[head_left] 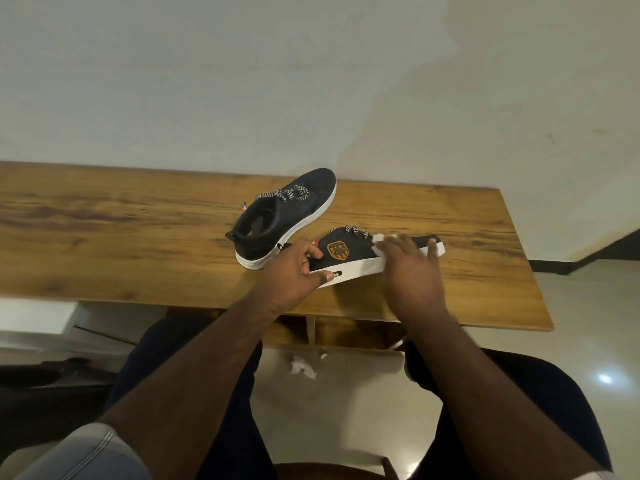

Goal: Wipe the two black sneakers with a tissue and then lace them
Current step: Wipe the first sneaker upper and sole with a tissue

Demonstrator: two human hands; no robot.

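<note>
Person's sitting at a wooden desk [138, 220] with both black sneakers up on it. The near sneaker [360, 258] is tipped onto its side near the front edge, white sole facing them, gold badge showing on the upper. Left hand [294, 268] is clamped around the heel end, thumb pressed on the sole by a small black label. Right hand [408, 268] is spread flat over the toe end, pressing a white tissue [379, 239] against the shoe; only bits of the tissue peek out around the fingers. The other sneaker [287, 216] sits upright just behind, touching or nearly touching the first, with black-and-white checkered laces [294, 192] loose across the top. A crumpled bit of white tissue [303, 367] is on the floor under the desk.
</note>
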